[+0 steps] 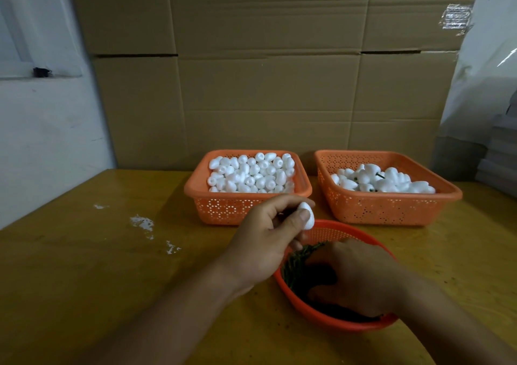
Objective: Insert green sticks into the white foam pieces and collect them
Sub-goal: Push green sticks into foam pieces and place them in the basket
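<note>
Yellow table [84, 266], cardboard wall [251, 70] behind

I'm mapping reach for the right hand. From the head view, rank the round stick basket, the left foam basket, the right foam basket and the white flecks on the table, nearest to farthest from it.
From the right hand:
1. Round stick basket, which the hand reaches into.
2. Right foam basket, just behind.
3. Left foam basket, behind and to the left.
4. White flecks, far left on the table.

two bare forearms, left hand [263, 241], right hand [355, 278], no sleeves, no rings
</note>
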Tool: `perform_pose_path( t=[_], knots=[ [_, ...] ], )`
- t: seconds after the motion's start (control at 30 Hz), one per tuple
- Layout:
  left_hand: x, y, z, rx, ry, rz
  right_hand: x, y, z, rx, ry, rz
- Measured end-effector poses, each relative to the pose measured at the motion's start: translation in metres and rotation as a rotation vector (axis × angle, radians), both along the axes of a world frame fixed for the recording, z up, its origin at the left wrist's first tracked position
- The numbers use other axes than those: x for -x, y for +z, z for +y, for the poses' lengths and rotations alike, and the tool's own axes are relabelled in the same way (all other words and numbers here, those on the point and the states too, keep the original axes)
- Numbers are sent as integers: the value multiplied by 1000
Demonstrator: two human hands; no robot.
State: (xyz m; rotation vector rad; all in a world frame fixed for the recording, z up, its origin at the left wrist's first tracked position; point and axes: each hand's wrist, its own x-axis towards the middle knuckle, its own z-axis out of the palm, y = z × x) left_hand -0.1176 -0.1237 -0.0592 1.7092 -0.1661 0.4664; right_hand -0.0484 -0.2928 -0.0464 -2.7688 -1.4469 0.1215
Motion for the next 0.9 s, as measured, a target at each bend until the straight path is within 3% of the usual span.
perform_pose_path(
  t=[0.13, 0.33, 0.9],
  knots=[
    [2, 5, -3, 240, -93, 56, -1, -4, 3, -8, -28, -29],
    [5, 12, -4, 436, -171, 147, 1, -4, 3, -38, -60, -43],
    [7, 17, 0, 569, -164, 274, -7, 6, -4, -241, -129, 95]
  ],
)
